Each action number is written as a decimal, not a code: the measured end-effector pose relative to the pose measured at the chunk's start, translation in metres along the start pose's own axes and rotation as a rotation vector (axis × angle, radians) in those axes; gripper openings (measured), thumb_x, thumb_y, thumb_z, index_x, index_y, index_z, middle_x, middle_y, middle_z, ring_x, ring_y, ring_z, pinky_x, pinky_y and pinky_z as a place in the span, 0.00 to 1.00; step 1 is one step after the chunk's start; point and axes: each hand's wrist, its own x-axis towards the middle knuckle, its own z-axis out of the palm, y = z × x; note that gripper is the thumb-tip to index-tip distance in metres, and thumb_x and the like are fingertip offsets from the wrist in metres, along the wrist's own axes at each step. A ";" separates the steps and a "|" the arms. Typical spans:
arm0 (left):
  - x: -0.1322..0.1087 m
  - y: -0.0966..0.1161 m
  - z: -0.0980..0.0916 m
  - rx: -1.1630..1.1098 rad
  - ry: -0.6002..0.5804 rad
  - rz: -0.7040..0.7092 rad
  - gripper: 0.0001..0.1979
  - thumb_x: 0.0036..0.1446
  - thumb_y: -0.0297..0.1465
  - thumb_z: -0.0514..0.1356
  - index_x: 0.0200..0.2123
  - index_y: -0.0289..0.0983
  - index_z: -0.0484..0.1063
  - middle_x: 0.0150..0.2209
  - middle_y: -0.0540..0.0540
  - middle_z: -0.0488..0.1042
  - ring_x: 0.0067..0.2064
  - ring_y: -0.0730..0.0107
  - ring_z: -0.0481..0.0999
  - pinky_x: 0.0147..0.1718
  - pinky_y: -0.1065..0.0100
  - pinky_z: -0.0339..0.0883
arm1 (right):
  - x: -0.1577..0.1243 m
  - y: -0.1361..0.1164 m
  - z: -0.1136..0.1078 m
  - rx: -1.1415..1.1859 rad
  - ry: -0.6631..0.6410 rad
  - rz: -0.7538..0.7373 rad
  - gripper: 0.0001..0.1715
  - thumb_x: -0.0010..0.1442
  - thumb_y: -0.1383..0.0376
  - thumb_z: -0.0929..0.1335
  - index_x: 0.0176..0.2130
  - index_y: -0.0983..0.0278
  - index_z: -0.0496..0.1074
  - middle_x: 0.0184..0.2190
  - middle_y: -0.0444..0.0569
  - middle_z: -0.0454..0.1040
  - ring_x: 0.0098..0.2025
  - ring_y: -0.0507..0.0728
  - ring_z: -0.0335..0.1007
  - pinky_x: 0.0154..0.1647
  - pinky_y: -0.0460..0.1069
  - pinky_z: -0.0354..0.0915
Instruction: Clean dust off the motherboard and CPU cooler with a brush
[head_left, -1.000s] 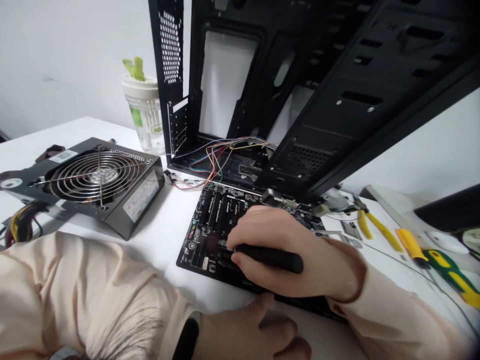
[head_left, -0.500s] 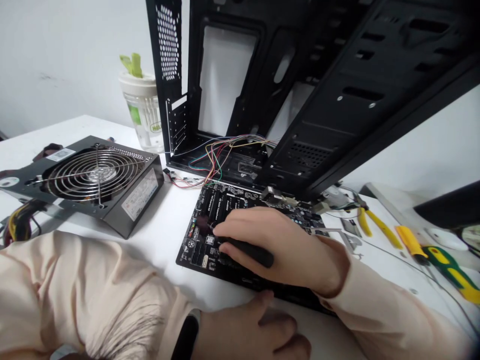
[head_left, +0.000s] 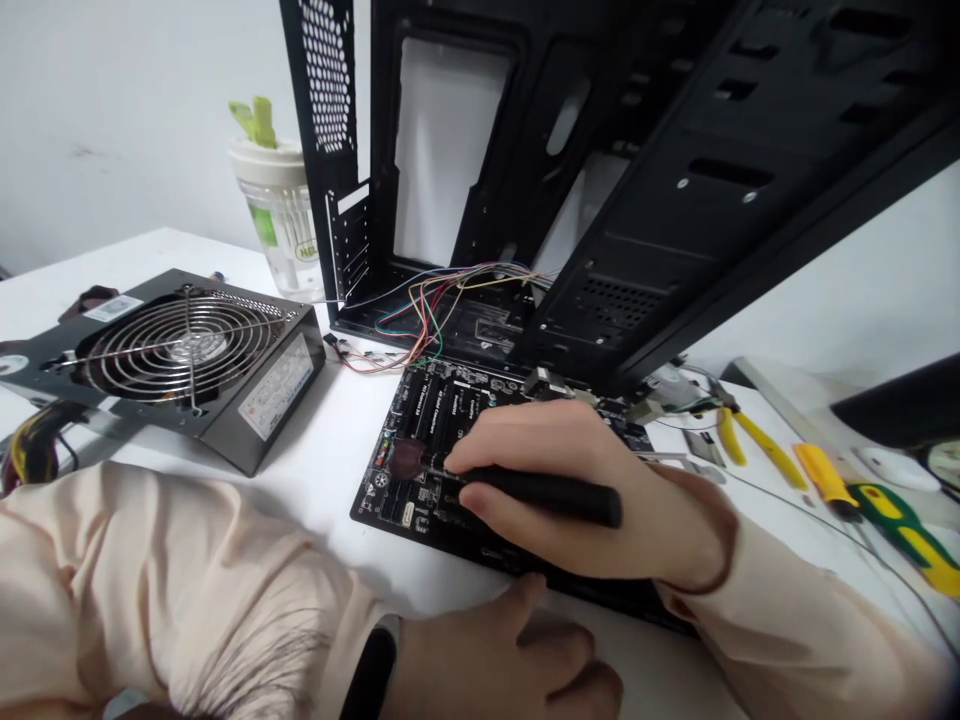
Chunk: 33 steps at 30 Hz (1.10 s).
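Note:
My right hand (head_left: 570,490) is closed round the black handle of a brush (head_left: 559,497). Its dark reddish bristles (head_left: 407,461) touch the left part of a black motherboard (head_left: 450,530), beside the long slots. The middle of the board is hidden under this hand. Low in the view, my left hand (head_left: 517,645) lies at the board's near edge with its fingers curled; one fingertip presses on that edge. A dark band circles my left wrist.
Behind the board stands an open black computer case (head_left: 480,320), with thin coloured wires (head_left: 431,300) trailing out. A power supply (head_left: 187,350) sits at left, a cup (head_left: 277,220) behind it. Pliers (head_left: 757,445) and screwdrivers (head_left: 829,480) lie at right.
My right hand has moved slightly to the right, and more of the brush handle shows. The bristles are clearer now. My left hand has stayed put.

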 end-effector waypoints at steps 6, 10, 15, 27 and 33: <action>0.000 -0.002 -0.002 -0.007 -0.033 0.025 0.17 0.68 0.32 0.45 0.46 0.35 0.71 0.45 0.48 0.71 0.43 0.69 0.68 0.41 0.62 0.63 | 0.002 0.001 0.002 -0.062 -0.183 0.046 0.08 0.58 0.68 0.65 0.30 0.66 0.73 0.23 0.44 0.73 0.25 0.48 0.66 0.27 0.43 0.59; 0.000 0.000 -0.002 0.004 -0.019 0.015 0.15 0.66 0.30 0.46 0.46 0.34 0.71 0.43 0.47 0.70 0.46 0.68 0.67 0.50 0.59 0.60 | 0.001 0.002 0.001 -0.100 -0.058 -0.003 0.08 0.59 0.68 0.64 0.34 0.67 0.73 0.25 0.47 0.73 0.27 0.49 0.67 0.30 0.44 0.61; 0.000 0.003 0.000 0.015 0.022 -0.049 0.13 0.66 0.35 0.50 0.43 0.36 0.72 0.39 0.48 0.69 0.39 0.70 0.66 0.36 0.65 0.62 | 0.000 0.002 0.003 0.138 -0.170 -0.019 0.06 0.57 0.70 0.66 0.30 0.67 0.73 0.23 0.45 0.74 0.25 0.47 0.67 0.27 0.41 0.62; -0.002 0.002 0.001 0.000 -0.013 0.023 0.14 0.66 0.33 0.50 0.48 0.35 0.71 0.46 0.48 0.71 0.48 0.67 0.67 0.52 0.57 0.60 | 0.002 0.008 0.003 -0.062 -0.072 -0.015 0.07 0.61 0.67 0.66 0.36 0.67 0.73 0.30 0.49 0.76 0.32 0.51 0.71 0.35 0.45 0.66; -0.001 0.002 0.002 -0.005 0.004 -0.063 0.10 0.63 0.34 0.54 0.43 0.36 0.72 0.37 0.50 0.71 0.40 0.69 0.69 0.46 0.61 0.62 | 0.003 0.007 0.006 0.188 -0.126 -0.034 0.07 0.59 0.66 0.68 0.38 0.68 0.73 0.32 0.48 0.78 0.34 0.48 0.73 0.36 0.42 0.67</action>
